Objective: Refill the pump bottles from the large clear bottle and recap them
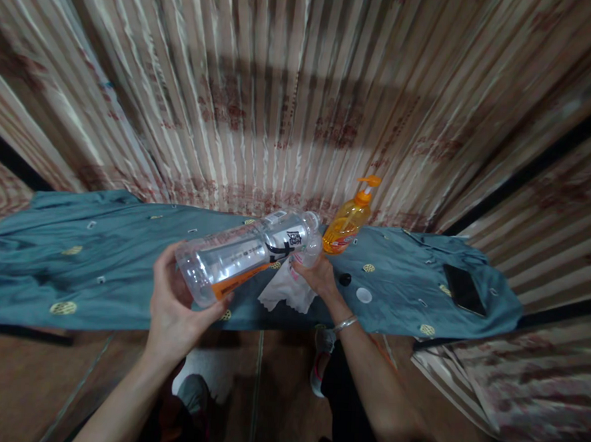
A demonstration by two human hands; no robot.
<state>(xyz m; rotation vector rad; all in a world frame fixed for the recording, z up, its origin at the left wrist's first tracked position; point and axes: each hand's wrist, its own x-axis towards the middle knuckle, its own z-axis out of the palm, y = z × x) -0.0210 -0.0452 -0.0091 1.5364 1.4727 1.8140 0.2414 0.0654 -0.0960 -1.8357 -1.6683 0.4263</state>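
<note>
My left hand (180, 307) is wrapped round the base of a large clear plastic bottle (243, 258) with an orange and white label. The bottle is tilted, its neck to the right and slightly higher than its base. My right hand (319, 276) is closed on a smaller clear plastic bottle (312, 247), partly hidden by my fingers, right at the large bottle's mouth. I cannot tell whether the two touch, and no liquid is plain to see between them. A crumpled white tissue (288, 292) lies below the bottles on the cloth.
An orange pump bottle (348, 223) stands behind my right hand. A small black cap (345, 279), a white round lid (364, 294) and a black phone (464, 289) lie on the teal cloth (123, 257) of the narrow table. Striped curtains (284, 80) hang behind it.
</note>
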